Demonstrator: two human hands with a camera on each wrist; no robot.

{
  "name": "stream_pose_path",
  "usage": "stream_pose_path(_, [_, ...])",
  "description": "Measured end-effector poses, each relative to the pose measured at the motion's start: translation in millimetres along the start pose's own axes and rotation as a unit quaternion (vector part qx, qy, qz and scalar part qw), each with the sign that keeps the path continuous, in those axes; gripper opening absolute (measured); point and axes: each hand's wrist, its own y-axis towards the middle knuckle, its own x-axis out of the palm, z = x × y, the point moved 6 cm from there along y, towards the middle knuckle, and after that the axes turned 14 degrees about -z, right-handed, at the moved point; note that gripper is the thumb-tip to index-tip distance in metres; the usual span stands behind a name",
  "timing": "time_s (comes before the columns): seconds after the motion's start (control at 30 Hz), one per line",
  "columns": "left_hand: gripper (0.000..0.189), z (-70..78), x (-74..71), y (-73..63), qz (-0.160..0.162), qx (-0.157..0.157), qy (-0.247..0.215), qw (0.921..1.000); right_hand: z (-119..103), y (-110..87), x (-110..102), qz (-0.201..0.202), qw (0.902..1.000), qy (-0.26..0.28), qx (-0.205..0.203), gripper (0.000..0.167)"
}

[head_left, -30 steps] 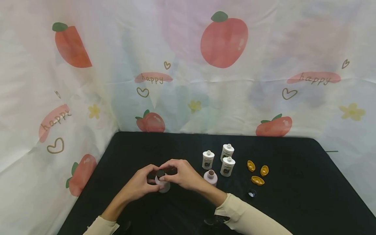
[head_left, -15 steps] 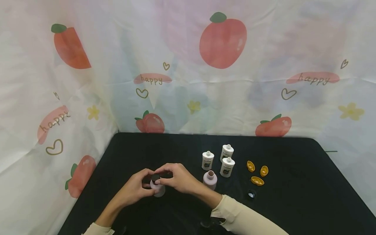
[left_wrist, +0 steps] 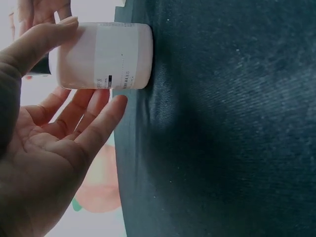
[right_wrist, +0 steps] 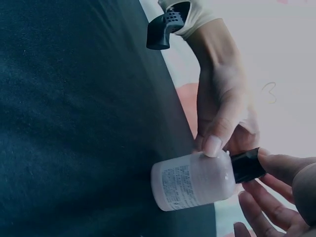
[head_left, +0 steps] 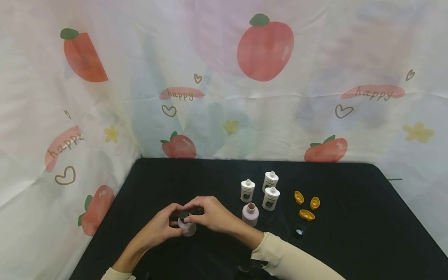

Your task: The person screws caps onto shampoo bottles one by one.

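- Worktop [head_left: 360,225]: black.
- Left hand [head_left: 157,228]: fingers gripping bottle [right_wrist: 190,182]; a loose hold might let it turn with cap [right_wrist: 248,165].
- Right hand [head_left: 211,215]: fingers pinching cap; sweeping back, it might topple open bottle [head_left: 250,217].
- Bottle: pale pink, near upright between the hands; base contact unclear.
- Open bottle: uncapped, standing.
- Cap: black, at bottle's neck; a crooked twist might jam it.

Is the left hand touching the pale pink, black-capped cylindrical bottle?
Touching: the left wrist view shows the left hand with its thumb against the side of the pale pink cylindrical bottle.
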Motion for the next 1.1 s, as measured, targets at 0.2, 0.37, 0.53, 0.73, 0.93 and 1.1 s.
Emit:
stream_pose_path(0.2, [0.06, 13.6, -5.3, 5.0, 0.006, 0.031, 0.029, 0.9991, -10, -5.6, -18, 0.01, 0.9997, -0.021, 0.002, 0.023])
stream_pose_path(0.37, [0.058, 26.6, -9.6, 13.0, 0.02, 0.031, 0.049, 0.9981, -22, -14.0, -36, 0.019, 0.999, -0.039, 0.007, 0.021])
stream_pose_path(0.53, [0.058, 41.4, -8.6, 23.2, 0.021, 0.034, 0.046, 0.9981, -32, -29.4, -51, 0.019, 0.9986, -0.045, 0.018, 0.022])
stream_pose_path(0.73, [0.06, 56.6, -3.4, 35.7, 0.007, 0.071, 0.041, 0.9966, -38, -50.5, -69, 0.023, 0.9982, -0.051, 0.02, 0.021])
stream_pose_path(0.93, [0.057, 65.5, 1.7, 48.2, 0.009, 0.078, 0.055, 0.9954, -39, -68.3, -89, 0.025, 0.9977, -0.059, 0.022, 0.023])
stream_pose_path(1.1, [0.056, 75.4, 6.7, 59.6, 0.002, 0.094, 0.061, 0.9937, -36, -83.4, -106, 0.023, 0.9971, -0.06, 0.041, 0.021])
